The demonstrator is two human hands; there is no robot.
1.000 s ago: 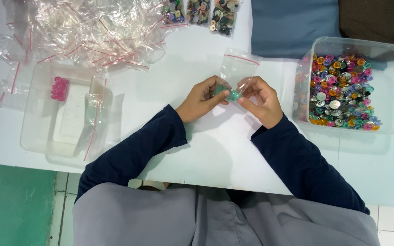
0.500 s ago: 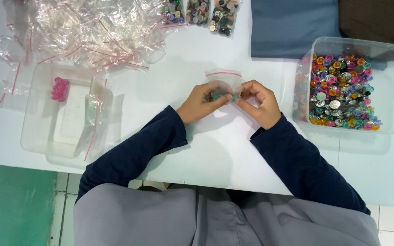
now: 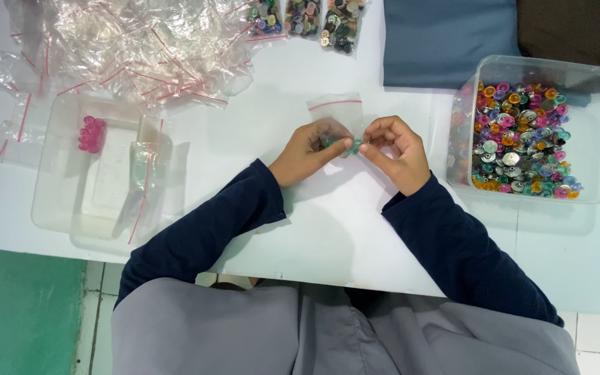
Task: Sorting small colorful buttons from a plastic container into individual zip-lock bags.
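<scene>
My left hand (image 3: 308, 154) and my right hand (image 3: 398, 151) meet over the white table (image 3: 328, 229), fingertips pinched together on a small clear zip bag (image 3: 336, 111) with a red seal strip. Green buttons (image 3: 348, 145) show between the fingertips at the bag's lower end. The bag stands up away from me, its sealed edge at the far side. Both thumbs and forefingers grip the plastic, and my dark blue sleeves rest on the table.
A clear tub (image 3: 532, 132) of mixed coloured buttons stands to the right. At left sits a clear tray (image 3: 95, 170) with pink buttons (image 3: 90, 134) and a bag. A heap of empty zip bags (image 3: 126, 45) lies at the far left; filled button bags (image 3: 307, 17) lie at the far edge.
The bag has shifted slightly in my fingers, its top tilting from right toward upright. Both hands stay in the same spot, still pinching the bag.
</scene>
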